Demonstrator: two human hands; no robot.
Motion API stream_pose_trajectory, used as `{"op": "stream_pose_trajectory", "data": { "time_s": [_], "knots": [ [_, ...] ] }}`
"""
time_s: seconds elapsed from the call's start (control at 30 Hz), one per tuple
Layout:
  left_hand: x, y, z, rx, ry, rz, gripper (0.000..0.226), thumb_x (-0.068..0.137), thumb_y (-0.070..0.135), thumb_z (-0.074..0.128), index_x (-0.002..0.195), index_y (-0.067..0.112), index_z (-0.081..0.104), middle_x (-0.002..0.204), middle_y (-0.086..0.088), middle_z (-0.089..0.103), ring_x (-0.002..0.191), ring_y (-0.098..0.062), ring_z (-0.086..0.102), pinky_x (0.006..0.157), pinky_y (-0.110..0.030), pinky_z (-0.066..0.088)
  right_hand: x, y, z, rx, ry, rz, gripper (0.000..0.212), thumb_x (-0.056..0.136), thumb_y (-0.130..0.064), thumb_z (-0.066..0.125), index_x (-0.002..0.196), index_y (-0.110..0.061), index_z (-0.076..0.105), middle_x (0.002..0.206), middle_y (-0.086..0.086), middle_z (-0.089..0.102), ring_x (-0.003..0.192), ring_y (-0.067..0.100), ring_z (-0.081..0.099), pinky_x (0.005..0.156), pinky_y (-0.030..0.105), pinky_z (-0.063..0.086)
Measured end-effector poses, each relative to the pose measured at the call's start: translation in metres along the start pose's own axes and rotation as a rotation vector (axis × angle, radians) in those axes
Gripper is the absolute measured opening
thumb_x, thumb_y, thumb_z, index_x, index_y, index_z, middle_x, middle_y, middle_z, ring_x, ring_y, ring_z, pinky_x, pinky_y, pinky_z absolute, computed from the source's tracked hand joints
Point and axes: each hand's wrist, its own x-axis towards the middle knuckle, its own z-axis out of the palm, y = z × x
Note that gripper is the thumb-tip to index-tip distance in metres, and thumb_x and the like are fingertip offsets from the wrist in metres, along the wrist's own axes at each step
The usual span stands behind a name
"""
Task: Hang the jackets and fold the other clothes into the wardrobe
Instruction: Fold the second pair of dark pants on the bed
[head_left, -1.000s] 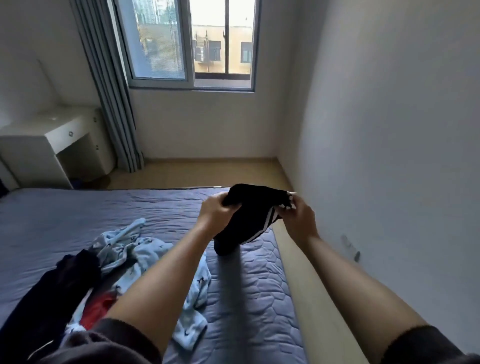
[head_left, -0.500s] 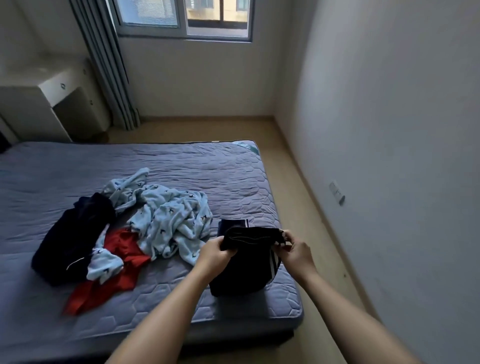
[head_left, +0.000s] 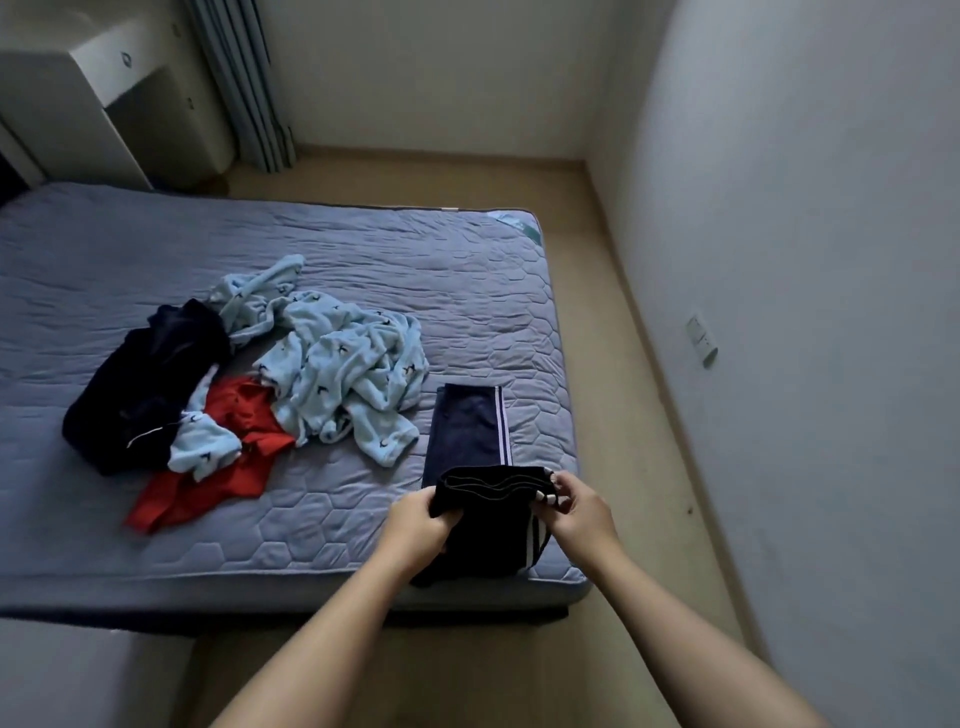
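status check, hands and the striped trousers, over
Left hand and right hand both grip the raised end of the dark navy white-striped trousers. Far end lies flat on the grey quilted mattress. Light blue printed fleece garment beside it, not touching.

Bare mattress (head_left: 467, 291) right of the clothes pile (head_left: 249, 374) lies open

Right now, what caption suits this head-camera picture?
Left hand and right hand grip dark white-striped trousers on a grey quilted mattress beside pale-blue fleece, red garment, navy garment.
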Motion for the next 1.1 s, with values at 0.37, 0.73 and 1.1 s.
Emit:
{"op": "stream_pose_trajectory", "data": {
  "time_s": [0.37,0.73,1.1],
  "knots": [
    [0.157,-0.014,-0.007,0.106,-0.113,0.042,0.011,0.090,0.028,0.061,0.086,0.018,0.064,0.079,0.002,0.067,0.079,-0.017,0.062,0.066,-0.032,0.042,0.151,0.022,0.038,0.025,0.004,0.144,0.015,0.081,-0.019,0.072,0.076,-0.024,0.060,0.069,-0.011,0.063,0.064,0.002,0.054,0.060,0.013,0.040],
    [0.363,-0.088,0.034,-0.004,-0.047,-0.022,0.015,0.092,0.022,0.059,0.087,0.008,0.062,0.076,-0.001,0.063,0.075,-0.017,0.056,0.071,-0.035,0.042,0.337,0.107,0.110,0.251,0.039,0.213,0.009,0.083,-0.018,0.072,0.087,-0.023,0.066,0.080,-0.009,0.069,0.073,0.002,0.062,0.066,0.012,0.046],
    [0.522,-0.177,0.106,0.016,0.174,-0.072,0.017,0.096,0.025,0.051,0.102,0.012,0.060,0.097,-0.003,0.064,0.091,-0.018,0.056,0.075,-0.026,0.035,0.481,0.211,0.206,0.294,0.203,0.215,0.029,0.088,-0.024,0.068,0.112,-0.008,0.065,0.092,-0.006,0.065,0.091,0.010,0.062,0.075,0.013,0.043]
  ]
}}
